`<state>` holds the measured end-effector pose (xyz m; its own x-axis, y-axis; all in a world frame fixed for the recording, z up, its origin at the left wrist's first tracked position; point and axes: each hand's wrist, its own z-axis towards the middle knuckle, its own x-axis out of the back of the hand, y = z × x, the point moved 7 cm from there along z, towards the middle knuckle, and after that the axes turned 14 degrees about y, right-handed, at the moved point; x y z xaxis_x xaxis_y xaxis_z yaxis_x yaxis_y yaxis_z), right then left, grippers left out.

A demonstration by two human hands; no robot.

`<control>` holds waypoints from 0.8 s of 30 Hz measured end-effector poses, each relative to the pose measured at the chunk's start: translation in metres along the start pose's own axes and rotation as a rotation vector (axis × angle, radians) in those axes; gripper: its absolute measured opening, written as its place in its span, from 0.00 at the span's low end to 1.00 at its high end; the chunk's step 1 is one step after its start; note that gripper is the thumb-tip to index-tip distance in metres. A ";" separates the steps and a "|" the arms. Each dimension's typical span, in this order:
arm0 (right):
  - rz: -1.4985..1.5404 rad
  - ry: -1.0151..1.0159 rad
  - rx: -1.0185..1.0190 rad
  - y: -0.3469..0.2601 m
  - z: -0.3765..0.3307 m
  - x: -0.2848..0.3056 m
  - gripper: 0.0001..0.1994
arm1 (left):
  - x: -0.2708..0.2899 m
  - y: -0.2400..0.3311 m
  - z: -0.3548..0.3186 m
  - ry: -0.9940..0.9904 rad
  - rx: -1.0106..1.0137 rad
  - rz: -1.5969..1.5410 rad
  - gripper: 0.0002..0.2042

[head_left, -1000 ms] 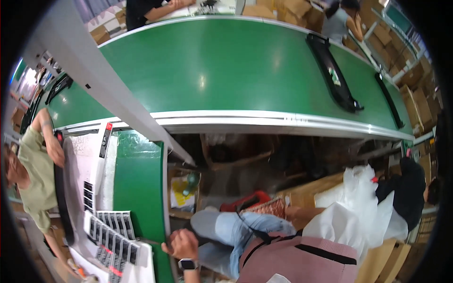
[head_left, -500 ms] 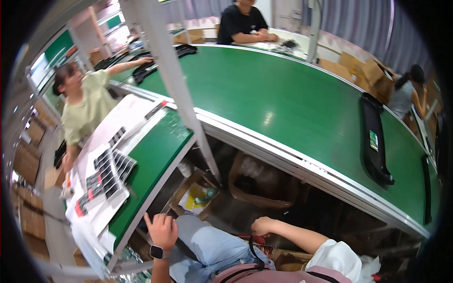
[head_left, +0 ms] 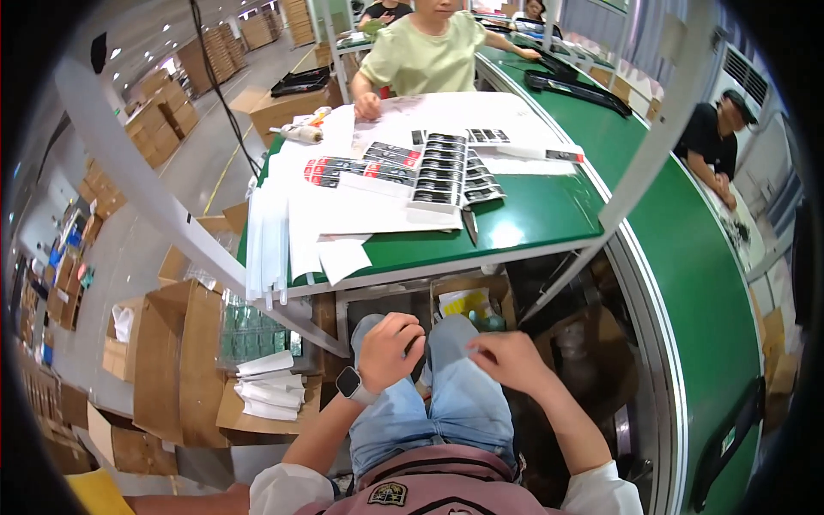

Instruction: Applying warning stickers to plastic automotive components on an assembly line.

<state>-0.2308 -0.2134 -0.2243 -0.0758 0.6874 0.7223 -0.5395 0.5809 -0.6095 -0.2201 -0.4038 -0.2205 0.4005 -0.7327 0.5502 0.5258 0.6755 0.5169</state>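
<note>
My left hand [head_left: 390, 350], with a pale watch [head_left: 350, 383] on its wrist, hovers over my left thigh, fingers loosely bent and nothing seen in them. Over the other thigh is my right hand [head_left: 513, 360], its fingers partly stretched toward the left hand. No object shows in it, and the hands are apart. Beyond them stands a green-topped table [head_left: 549, 215]. Lying on it are black, white and red label strips [head_left: 439, 172], white paper [head_left: 378, 219], a dark pointed blade [head_left: 469, 225] and pale translucent strips [head_left: 269, 232] hanging over the near edge.
A person in light green [head_left: 421, 60] is across the table, one arm reaching toward black curved parts [head_left: 577, 90]. A green conveyor [head_left: 687, 283] runs along the right. Table posts [head_left: 163, 189] flank my knees. Cardboard boxes [head_left: 184, 360] stand left; another person's forearm [head_left: 184, 502] enters lower left.
My view has swung left, so the label table is now in front of me. My hands have come closer together over my thighs; the left no longer points beside the table edge.
</note>
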 end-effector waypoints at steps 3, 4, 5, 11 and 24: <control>-0.034 0.276 0.137 -0.020 0.067 0.021 0.07 | 0.024 -0.003 0.027 0.106 0.001 -0.036 0.05; -0.029 0.336 0.154 -0.025 0.088 0.025 0.07 | 0.030 -0.003 0.037 0.142 -0.025 -0.011 0.06; -0.041 0.344 0.182 -0.032 0.111 0.025 0.06 | 0.035 -0.005 0.049 0.177 -0.051 0.018 0.06; -0.279 0.432 0.526 -0.058 0.229 -0.013 0.12 | 0.070 -0.058 0.108 0.356 0.060 0.276 0.12; -0.235 0.441 0.299 -0.027 0.295 -0.042 0.16 | 0.043 -0.112 0.100 0.093 0.153 0.572 0.20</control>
<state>-0.4607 -0.3861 -0.1417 0.3964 0.7085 0.5838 -0.7180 0.6356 -0.2838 -0.3371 -0.5029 -0.1896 0.6558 -0.2486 0.7128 0.0958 0.9640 0.2480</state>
